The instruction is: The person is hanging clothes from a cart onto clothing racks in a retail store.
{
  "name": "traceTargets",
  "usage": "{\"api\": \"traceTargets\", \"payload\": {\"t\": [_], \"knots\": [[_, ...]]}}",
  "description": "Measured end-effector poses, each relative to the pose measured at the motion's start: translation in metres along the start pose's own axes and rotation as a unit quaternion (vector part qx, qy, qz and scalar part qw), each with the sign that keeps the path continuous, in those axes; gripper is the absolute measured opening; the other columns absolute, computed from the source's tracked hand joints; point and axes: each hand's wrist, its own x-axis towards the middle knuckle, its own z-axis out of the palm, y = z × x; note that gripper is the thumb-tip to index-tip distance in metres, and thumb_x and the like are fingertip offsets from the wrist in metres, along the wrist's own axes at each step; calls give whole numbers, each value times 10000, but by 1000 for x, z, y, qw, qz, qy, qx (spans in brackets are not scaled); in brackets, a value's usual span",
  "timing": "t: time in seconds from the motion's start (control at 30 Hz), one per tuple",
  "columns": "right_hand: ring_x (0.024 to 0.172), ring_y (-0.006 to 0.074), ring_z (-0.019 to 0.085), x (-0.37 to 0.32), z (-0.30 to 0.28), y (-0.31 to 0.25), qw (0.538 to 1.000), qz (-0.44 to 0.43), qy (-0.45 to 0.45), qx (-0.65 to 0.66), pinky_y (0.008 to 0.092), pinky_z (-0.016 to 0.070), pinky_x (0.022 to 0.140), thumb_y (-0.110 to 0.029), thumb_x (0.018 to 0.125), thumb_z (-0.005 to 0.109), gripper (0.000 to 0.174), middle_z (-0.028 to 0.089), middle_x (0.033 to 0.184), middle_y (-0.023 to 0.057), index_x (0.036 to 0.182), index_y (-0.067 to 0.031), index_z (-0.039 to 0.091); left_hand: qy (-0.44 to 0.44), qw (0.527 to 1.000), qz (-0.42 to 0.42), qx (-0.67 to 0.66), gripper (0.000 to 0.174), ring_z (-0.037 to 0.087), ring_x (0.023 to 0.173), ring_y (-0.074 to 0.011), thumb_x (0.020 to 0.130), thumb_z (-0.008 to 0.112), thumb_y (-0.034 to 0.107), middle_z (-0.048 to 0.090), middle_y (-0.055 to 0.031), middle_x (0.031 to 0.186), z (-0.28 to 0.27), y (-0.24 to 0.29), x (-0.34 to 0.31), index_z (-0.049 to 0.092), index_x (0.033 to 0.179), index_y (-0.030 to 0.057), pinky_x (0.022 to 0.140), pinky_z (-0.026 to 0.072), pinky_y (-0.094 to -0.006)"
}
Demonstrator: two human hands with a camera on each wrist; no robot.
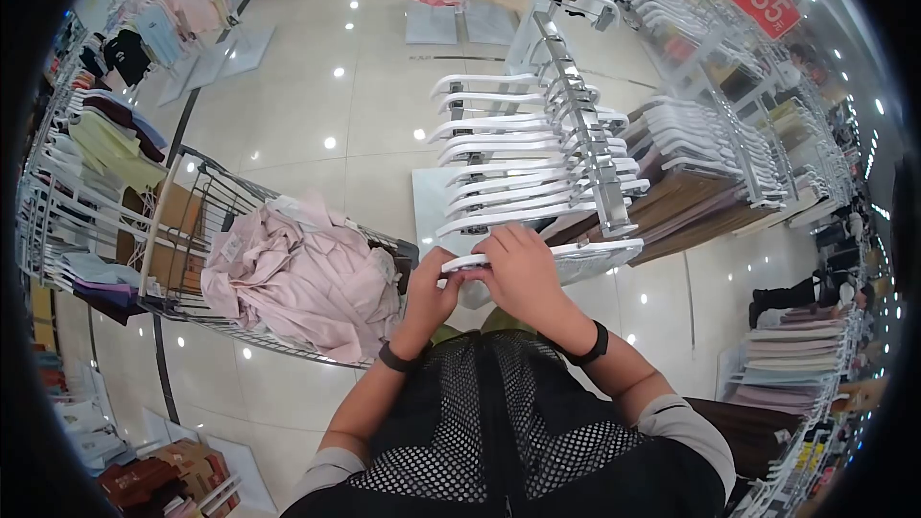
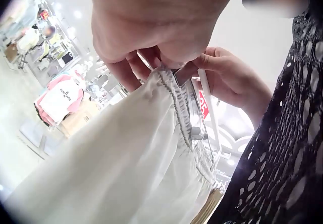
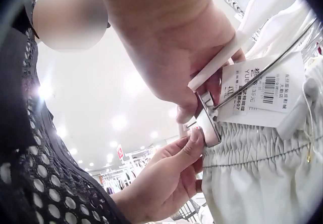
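Observation:
Both hands meet at the left end of a white clip hanger (image 1: 600,248) in front of the body. A white garment (image 2: 116,148) with a gathered elastic waistband (image 3: 252,151) hangs from it. In the right wrist view, my left hand (image 1: 429,297) pinches the waistband's corner right by the metal clip (image 3: 209,123). My right hand (image 1: 523,273) grips the hanger's end, its thumb at the top of the clip. A printed price tag (image 3: 265,90) lies over the waistband beside the clip. The garment's lower part is out of view.
A rail of white hangers (image 1: 518,149) stands just ahead. To the left is a shopping cart (image 1: 177,230) heaped with pale pink clothes (image 1: 297,273). Clothes racks line both sides, with brown garments (image 1: 700,216) at the right. A red price sign (image 1: 765,0) hangs at upper right.

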Motion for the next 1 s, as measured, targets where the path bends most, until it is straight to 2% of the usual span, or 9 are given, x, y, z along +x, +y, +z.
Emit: {"api": "traceTargets", "payload": {"t": [0.07, 0.4, 0.6, 0.67, 0.77, 0.8, 0.87, 0.93, 1.0], "knots": [[886, 296, 591, 0, 1, -1, 998, -3, 48, 29, 406, 477, 772, -169, 749, 816, 238, 589, 886, 81, 886, -70, 650, 12, 1000, 8, -20, 106, 692, 792, -211, 901, 688, -25, 671, -111, 912, 0, -12, -1, 624, 987, -19, 675, 572, -311], [863, 314, 580, 12, -12, 3, 999, -1, 33, 25, 415, 490, 755, -120, 725, 817, 241, 593, 838, 87, 811, -36, 608, 35, 996, -42, -72, 81, 670, 821, -134, 967, 668, 26, 671, -71, 923, -8, 0, -4, 623, 1018, -19, 686, 596, -291], [885, 303, 598, 5, -19, 9, 999, -10, 24, 20, 423, 486, 791, -210, 739, 834, 278, 622, 861, 79, 865, -43, 650, 35, 996, -38, -74, 100, 663, 823, -121, 979, 673, 54, 670, -72, 927, -2, 13, 0, 634, 1035, -19, 674, 594, -275], [916, 295, 611, 1, -24, 12, 999, 4, -9, 35, 420, 487, 816, -267, 731, 848, 328, 659, 914, 76, 915, -52, 683, 29, 996, -46, -76, 102, 662, 827, -119, 979, 675, 54, 670, -71, 928, 3, 12, 0, 636, 1038, -19, 671, 593, -274], [960, 280, 624, -11, -26, 21, 999, 1, 10, 41, 410, 491, 830, -290, 715, 858, 364, 682, 947, 52, 958, -64, 706, 8, 993, -59, -100, 108, 661, 849, -115, 976, 685, 60, 672, -67, 922, 15, 0, -2, 641, 1033, -20, 708, 593, -286], [960, 280, 624, -13, -30, 18, 999, 5, 13, 40, 410, 491, 830, -290, 715, 858, 364, 682, 947, 52, 958, -64, 706, -5, 992, -54, -111, 113, 657, 854, -114, 972, 691, 59, 671, -62, 932, 14, -3, -1, 642, 1039, -18, 727, 587, -285], [988, 258, 621, -13, -36, 6, 994, -31, 97, 26, 412, 472, 867, -238, 775, 813, 303, 673, 985, 49, 1007, -79, 699, -22, 991, -50, -122, 119, 653, 859, -114, 969, 696, 58, 669, -57, 941, 3, -9, 4, 642, 1045, -16, 746, 581, -284], [997, 262, 624, -37, -40, 5, 992, -39, 107, 47, 418, 475, 892, -195, 792, 791, 288, 669, 993, 47, 1039, -84, 695, -53, 981, -79, -166, 221, 643, 937, -129, 957, 699, 42, 659, -52, 1038, 0, -15, 4, 610, 1158, 18, 850, 551, -297], [1007, 266, 628, -66, -45, 14, 990, -48, 115, 70, 424, 478, 916, -153, 808, 770, 282, 665, 1001, 45, 1072, -88, 692, -48, 984, -75, -153, 307, 636, 980, -142, 942, 715, 47, 646, -53, 1091, 5, -7, 2, 575, 1216, 38, 890, 532, -307]]}}
